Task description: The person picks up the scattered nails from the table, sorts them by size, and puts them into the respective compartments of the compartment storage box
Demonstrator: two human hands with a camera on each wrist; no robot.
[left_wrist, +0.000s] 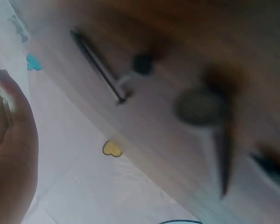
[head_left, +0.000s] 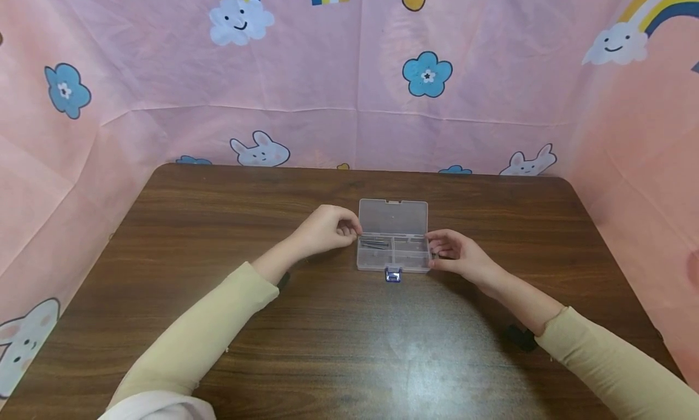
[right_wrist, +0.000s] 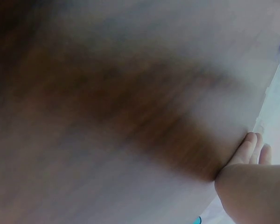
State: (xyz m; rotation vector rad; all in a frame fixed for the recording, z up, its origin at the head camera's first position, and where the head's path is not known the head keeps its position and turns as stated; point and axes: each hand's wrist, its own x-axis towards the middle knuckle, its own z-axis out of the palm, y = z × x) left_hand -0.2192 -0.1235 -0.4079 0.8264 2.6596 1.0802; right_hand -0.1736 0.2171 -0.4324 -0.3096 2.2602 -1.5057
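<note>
A clear plastic compartment box (head_left: 412, 260) lies on the table with its lid (head_left: 393, 216) raised toward the back. Several thin grey metal pins (head_left: 374, 244), like nails or screws, lie in its back left compartment. The blue clasp (head_left: 393, 275) hangs at the front. My left hand (head_left: 333, 229) holds the box's left side near the hinge with curled fingers. At the opposite side, my right hand (head_left: 455, 253) grips the box, thumb by the front corner and fingers by the hinge. In the right wrist view, the fingertips (right_wrist: 247, 145) meet the box edge.
Several blurred metal nails or screws (left_wrist: 100, 67) lie on the wood close under the left wrist, hidden by the forearm in the head view. The brown wooden table (head_left: 327, 359) ends at a pink patterned cloth (head_left: 327, 74) behind and at both sides.
</note>
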